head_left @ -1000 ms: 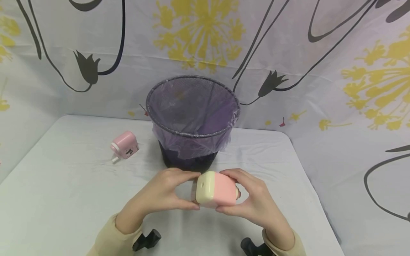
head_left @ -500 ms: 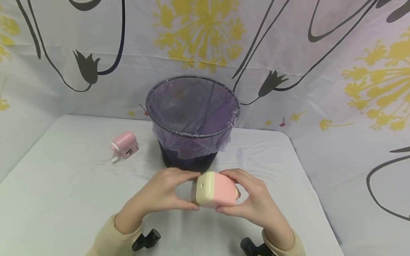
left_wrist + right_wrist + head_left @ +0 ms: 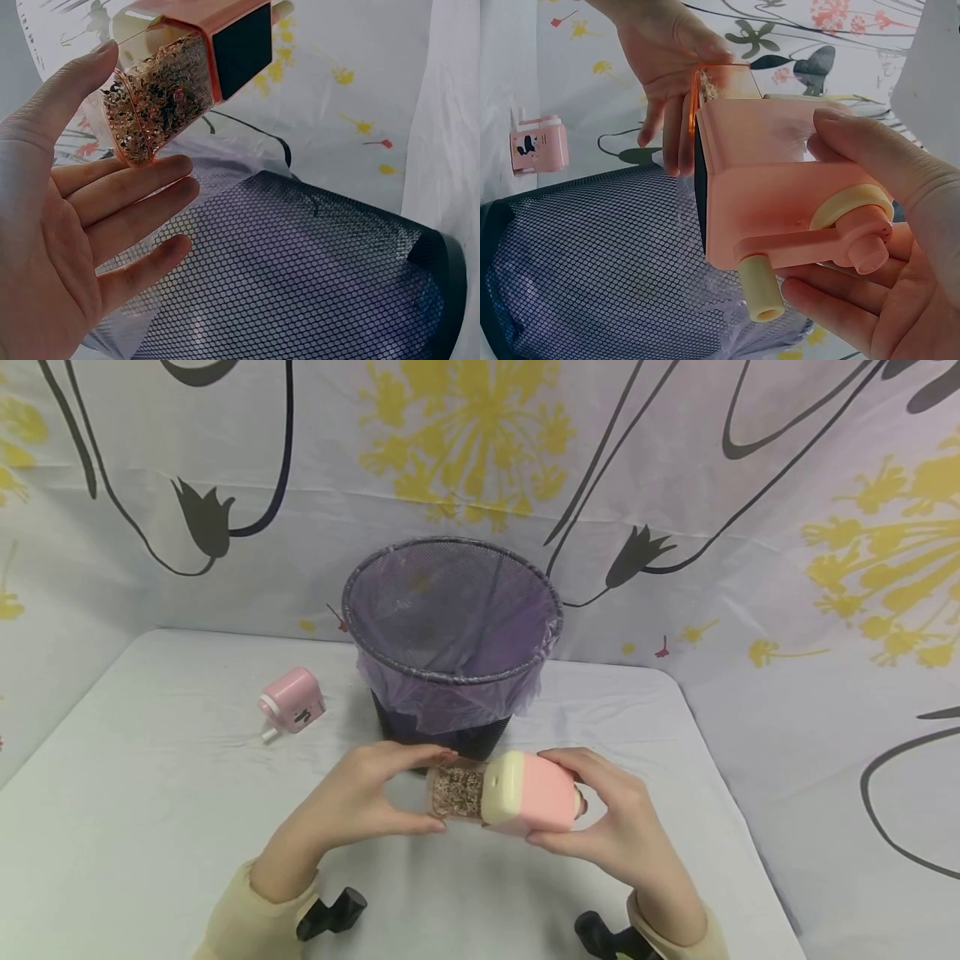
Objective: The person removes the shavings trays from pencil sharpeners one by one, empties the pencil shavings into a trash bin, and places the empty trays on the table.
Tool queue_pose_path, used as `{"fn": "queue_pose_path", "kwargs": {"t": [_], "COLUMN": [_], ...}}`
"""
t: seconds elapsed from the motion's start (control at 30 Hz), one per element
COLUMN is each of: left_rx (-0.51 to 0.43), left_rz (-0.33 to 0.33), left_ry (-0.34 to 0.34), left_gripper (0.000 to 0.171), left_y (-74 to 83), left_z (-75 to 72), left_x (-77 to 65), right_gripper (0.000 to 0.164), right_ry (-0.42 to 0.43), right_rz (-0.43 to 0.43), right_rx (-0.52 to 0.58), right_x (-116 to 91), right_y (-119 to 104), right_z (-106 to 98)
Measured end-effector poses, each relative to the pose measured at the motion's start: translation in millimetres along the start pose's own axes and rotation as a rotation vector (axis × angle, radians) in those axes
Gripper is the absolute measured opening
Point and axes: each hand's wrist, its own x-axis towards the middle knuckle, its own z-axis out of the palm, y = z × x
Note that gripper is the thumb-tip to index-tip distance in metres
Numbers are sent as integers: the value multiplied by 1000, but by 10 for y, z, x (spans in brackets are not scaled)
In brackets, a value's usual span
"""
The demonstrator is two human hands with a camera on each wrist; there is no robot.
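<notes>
A pink and cream crank pencil sharpener (image 3: 536, 793) is held in front of the bin in the head view. My right hand (image 3: 618, 814) grips its body between thumb and fingers, near the crank handle (image 3: 802, 247) seen in the right wrist view. My left hand (image 3: 360, 797) pinches the end of the clear shavings drawer (image 3: 456, 792), which sticks out from the sharpener's left side. Pencil shavings (image 3: 161, 94) fill much of the drawer in the left wrist view. The left hand's lower fingers are spread below it.
A black mesh trash bin (image 3: 453, 678) with a purple liner stands on the white table (image 3: 187, 827) just beyond the hands. To its left lies a smaller pink pencil sharpener (image 3: 292, 700). A patterned cloth (image 3: 315, 510) hangs behind.
The shavings drawer has slid out of the sharpener, showing its shavings. My left hand has moved left with the drawer, while my right hand and the sharpener's body have shifted right.
</notes>
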Motion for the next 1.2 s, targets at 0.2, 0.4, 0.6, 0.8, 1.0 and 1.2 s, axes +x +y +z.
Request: {"fn": "queue_pose_path", "kwargs": {"t": [0.2, 0.4, 0.6, 0.8, 1.0, 1.2], "left_rx": [-12, -17, -22, -34, -23, -24], "left_rz": [10, 3, 4, 9, -8, -18], "left_ry": [7, -1, -1, 2, -4, 2], "left_gripper": [65, 65, 64, 64, 64, 64], "left_y": [-24, -37, -37, -33, -41, -42], "left_z": [-14, -27, -51, -78, -107, -134], "left_x": [-7, -13, -14, -13, -11, -19], "right_gripper": [65, 64, 64, 64, 62, 61], "right_ry": [-1, 2, 28, 68, 84, 85], "right_rz": [8, 21, -1, -32, -23, 7], "right_rx": [9, 3, -2, -30, -44, -39], "right_x": [0, 0, -13, 4, 1, -23], "right_y": [4, -3, 27, 44, 62, 89], "right_z": [-8, -11, -24, -47, -88, -136]}}
